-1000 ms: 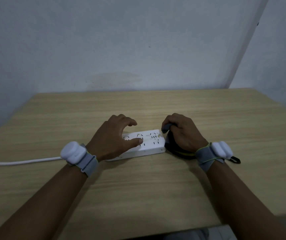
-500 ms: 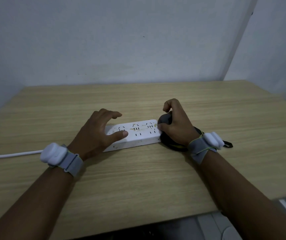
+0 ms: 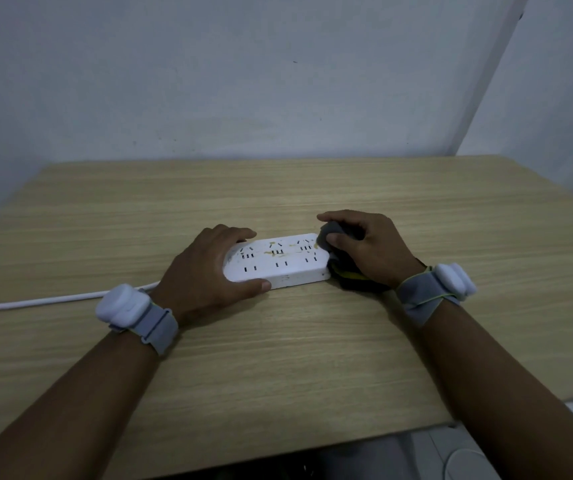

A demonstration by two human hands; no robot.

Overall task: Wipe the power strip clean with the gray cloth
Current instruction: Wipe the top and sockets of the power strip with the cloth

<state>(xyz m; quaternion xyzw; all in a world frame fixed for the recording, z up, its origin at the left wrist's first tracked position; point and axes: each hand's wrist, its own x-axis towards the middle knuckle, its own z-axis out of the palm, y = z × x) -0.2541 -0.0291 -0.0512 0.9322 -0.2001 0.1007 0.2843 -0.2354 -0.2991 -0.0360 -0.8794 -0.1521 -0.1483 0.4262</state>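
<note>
Right hand (image 3: 368,252) tight around gray cloth (image 3: 332,232), against power strip (image 3: 278,269).

A plain indoor room, maybe a small office — 1 wooden table (image 3: 278,358) stands in a corner between 2 bare pale walls (image 3: 243,81).

Bare tabletop (image 3: 278,195) behind pwr strip (image 3: 278,268)

Inventory: 1 power strip (image 3: 278,263); 1 gray cloth (image 3: 331,232); 1 white cord (image 3: 53,301); 2 wristbands (image 3: 160,323) (image 3: 423,299); 2 hands, left hand (image 3: 205,268) and right hand (image 3: 371,251); 1 surface (image 3: 312,358).
</note>
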